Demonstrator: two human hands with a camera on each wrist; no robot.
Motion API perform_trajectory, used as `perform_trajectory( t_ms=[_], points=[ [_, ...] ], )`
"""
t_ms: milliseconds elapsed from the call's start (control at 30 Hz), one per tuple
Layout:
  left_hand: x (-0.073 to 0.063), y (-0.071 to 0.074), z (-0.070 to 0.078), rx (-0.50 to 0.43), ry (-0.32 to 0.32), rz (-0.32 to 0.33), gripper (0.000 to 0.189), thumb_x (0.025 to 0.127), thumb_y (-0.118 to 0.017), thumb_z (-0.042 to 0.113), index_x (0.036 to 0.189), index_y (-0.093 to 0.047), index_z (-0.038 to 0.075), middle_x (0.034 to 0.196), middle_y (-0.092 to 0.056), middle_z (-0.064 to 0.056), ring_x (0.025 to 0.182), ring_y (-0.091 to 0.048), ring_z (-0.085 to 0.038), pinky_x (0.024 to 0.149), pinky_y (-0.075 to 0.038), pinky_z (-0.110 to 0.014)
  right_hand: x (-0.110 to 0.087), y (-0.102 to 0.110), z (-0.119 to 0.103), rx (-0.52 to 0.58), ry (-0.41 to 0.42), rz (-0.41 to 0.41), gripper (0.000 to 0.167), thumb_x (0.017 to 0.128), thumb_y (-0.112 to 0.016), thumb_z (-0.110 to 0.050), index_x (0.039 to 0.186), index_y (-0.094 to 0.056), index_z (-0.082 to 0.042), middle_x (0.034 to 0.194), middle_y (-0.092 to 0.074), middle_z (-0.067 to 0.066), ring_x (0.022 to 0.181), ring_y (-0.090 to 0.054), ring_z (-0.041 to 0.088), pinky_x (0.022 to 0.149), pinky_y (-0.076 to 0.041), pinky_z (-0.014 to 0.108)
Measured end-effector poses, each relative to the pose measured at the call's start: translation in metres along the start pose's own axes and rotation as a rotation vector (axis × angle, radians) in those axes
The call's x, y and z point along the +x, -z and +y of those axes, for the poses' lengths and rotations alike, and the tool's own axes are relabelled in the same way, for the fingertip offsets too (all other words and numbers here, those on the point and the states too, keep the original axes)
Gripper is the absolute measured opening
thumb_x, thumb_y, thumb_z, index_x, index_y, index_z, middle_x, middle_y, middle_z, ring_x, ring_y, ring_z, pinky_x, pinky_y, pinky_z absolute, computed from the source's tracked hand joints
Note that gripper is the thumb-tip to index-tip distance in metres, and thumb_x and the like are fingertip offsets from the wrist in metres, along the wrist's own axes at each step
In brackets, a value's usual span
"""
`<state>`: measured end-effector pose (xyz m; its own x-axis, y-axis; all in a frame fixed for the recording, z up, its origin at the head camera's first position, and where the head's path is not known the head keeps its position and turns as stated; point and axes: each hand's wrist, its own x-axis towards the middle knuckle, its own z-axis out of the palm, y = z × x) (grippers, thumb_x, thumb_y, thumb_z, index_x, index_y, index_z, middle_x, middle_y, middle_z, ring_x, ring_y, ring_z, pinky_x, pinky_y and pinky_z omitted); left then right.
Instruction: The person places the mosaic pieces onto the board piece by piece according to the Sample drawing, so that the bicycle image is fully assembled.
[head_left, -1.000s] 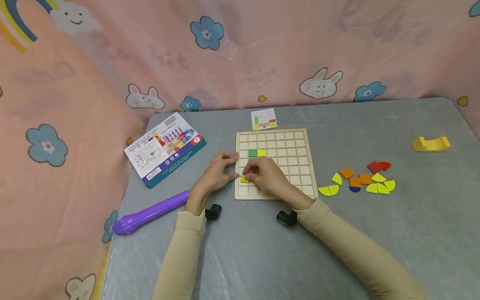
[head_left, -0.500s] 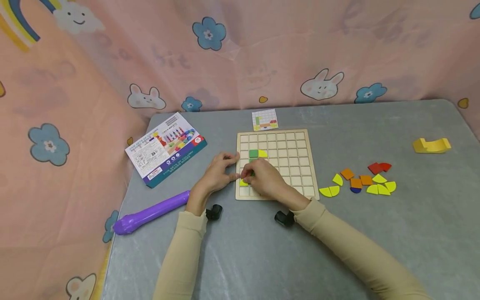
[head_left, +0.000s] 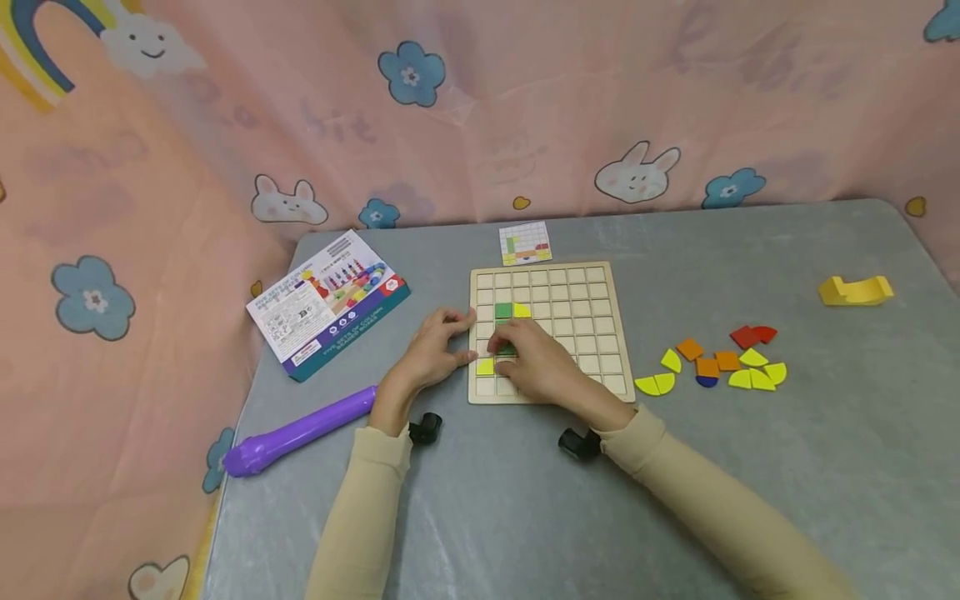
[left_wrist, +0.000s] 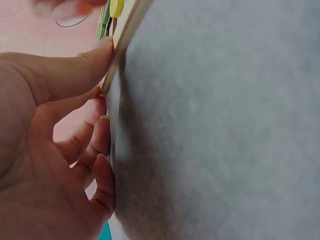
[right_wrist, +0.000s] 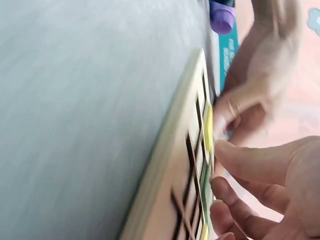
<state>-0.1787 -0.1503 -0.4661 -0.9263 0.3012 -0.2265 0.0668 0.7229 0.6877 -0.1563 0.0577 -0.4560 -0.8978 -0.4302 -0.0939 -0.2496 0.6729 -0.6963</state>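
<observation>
A wooden grid board (head_left: 585, 387) lies on the table before me. My left hand (head_left: 431, 354) rests at its left side; in the left wrist view the thumb (left_wrist: 97, 62) touches the board's edge. Over the left columns hovers my right hand (head_left: 540, 358), its fingers bent and no piece seen between them. Just left of its fingertips, a yellow tile (head_left: 485, 367) sits in a grid cell. Further up are a green square (head_left: 503, 311) and a yellow piece (head_left: 521, 311); more green shows partly under the right fingers. The right wrist view shows the right thumb (right_wrist: 250, 159) close to the yellow tile (right_wrist: 208, 127).
Loose yellow, orange (head_left: 727, 361), red (head_left: 745, 337) and blue pieces lie right of the board. Behind it is a pattern card (head_left: 525, 242). A box (head_left: 330, 304) and a purple tube-like object (head_left: 300, 433) lie left. A yellow curved block (head_left: 856, 291) stands far right.
My right fingers have drawn slightly right, away from the lower yellow tile, which now shows more fully in its cell. The left hand stays at the board's edge.
</observation>
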Motion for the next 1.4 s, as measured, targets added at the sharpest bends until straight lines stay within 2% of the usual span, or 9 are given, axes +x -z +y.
perform_trajectory(
  t_ms=[133, 267, 400, 500, 633, 833, 1167, 1400],
  points=[
    [0.000, -0.001, -0.001, -0.016, 0.005, -0.004, 0.069, 0.097, -0.077, 0.013, 0.159, -0.046, 0.013, 0.147, -0.049, -0.014, 0.137, -0.042, -0.033, 0.118, -0.035, -0.051, -0.016, 0.018, 0.016, 0.002, -0.021, 0.024, 0.016, 0.095, -0.075, -0.007, 0.111, -0.074, -0.010, 0.112, -0.067, 0.008, 0.104, -0.054, 0.026, 0.091, -0.047, 0.044],
    [-0.001, -0.001, 0.000, -0.016, 0.003, -0.010, 0.070, 0.098, -0.077, 0.013, 0.159, -0.044, 0.014, 0.149, -0.049, -0.015, 0.139, -0.042, -0.034, 0.119, -0.034, -0.051, -0.037, 0.042, 0.039, -0.007, -0.033, 0.070, 0.017, 0.095, -0.074, -0.006, 0.112, -0.074, -0.007, 0.114, -0.067, 0.013, 0.105, -0.054, 0.029, 0.091, -0.046, 0.046],
    [-0.001, -0.001, 0.000, -0.015, -0.001, -0.010, 0.070, 0.098, -0.076, 0.014, 0.160, -0.044, 0.014, 0.149, -0.049, -0.015, 0.139, -0.041, -0.034, 0.119, -0.034, -0.051, -0.061, 0.070, 0.064, -0.032, -0.085, 0.083, 0.020, 0.097, -0.073, -0.007, 0.117, -0.072, -0.003, 0.122, -0.064, 0.019, 0.106, -0.053, 0.034, 0.090, -0.045, 0.049],
    [-0.002, -0.001, 0.000, -0.021, 0.004, -0.008, 0.069, 0.099, -0.076, 0.013, 0.160, -0.044, 0.014, 0.149, -0.048, -0.015, 0.139, -0.041, -0.034, 0.119, -0.035, -0.051, -0.078, 0.088, 0.082, -0.057, -0.162, 0.083, 0.026, 0.099, -0.073, -0.009, 0.123, -0.069, -0.002, 0.131, -0.060, 0.024, 0.109, -0.053, 0.038, 0.091, -0.047, 0.054],
    [-0.005, -0.001, 0.000, -0.030, 0.011, -0.001, 0.069, 0.098, -0.077, 0.013, 0.159, -0.045, 0.013, 0.150, -0.048, -0.016, 0.140, -0.041, -0.035, 0.120, -0.034, -0.052, -0.095, 0.103, 0.105, -0.088, -0.223, 0.133, 0.031, 0.097, -0.076, -0.011, 0.125, -0.070, 0.002, 0.134, -0.059, 0.029, 0.117, -0.052, 0.045, 0.100, -0.046, 0.063],
    [-0.005, -0.001, 0.001, -0.030, 0.003, 0.002, 0.069, 0.097, -0.077, 0.012, 0.159, -0.046, 0.012, 0.150, -0.048, -0.016, 0.141, -0.041, -0.035, 0.120, -0.035, -0.053, -0.111, 0.107, 0.119, -0.112, -0.227, 0.225, 0.031, 0.091, -0.082, -0.008, 0.119, -0.073, 0.005, 0.122, -0.067, 0.029, 0.113, -0.053, 0.046, 0.095, -0.044, 0.063],
    [-0.004, -0.002, 0.002, -0.035, 0.000, 0.003, 0.069, 0.097, -0.077, 0.011, 0.159, -0.045, 0.012, 0.150, -0.048, -0.016, 0.141, -0.041, -0.035, 0.121, -0.034, -0.053, -0.113, 0.100, 0.118, -0.148, -0.224, 0.224, 0.017, 0.089, -0.080, -0.002, 0.106, -0.077, -0.002, 0.107, -0.071, 0.022, 0.100, -0.054, 0.038, 0.084, -0.045, 0.050],
    [-0.004, -0.002, 0.001, -0.034, 0.002, 0.007, 0.068, 0.098, -0.076, 0.011, 0.159, -0.046, 0.012, 0.150, -0.048, -0.016, 0.140, -0.041, -0.035, 0.119, -0.035, -0.054, -0.105, 0.100, 0.110, -0.090, -0.195, 0.246, 0.010, 0.089, -0.082, -0.004, 0.098, -0.077, -0.005, 0.092, -0.073, 0.013, 0.086, -0.060, 0.028, 0.075, -0.046, 0.036]
  ],
)
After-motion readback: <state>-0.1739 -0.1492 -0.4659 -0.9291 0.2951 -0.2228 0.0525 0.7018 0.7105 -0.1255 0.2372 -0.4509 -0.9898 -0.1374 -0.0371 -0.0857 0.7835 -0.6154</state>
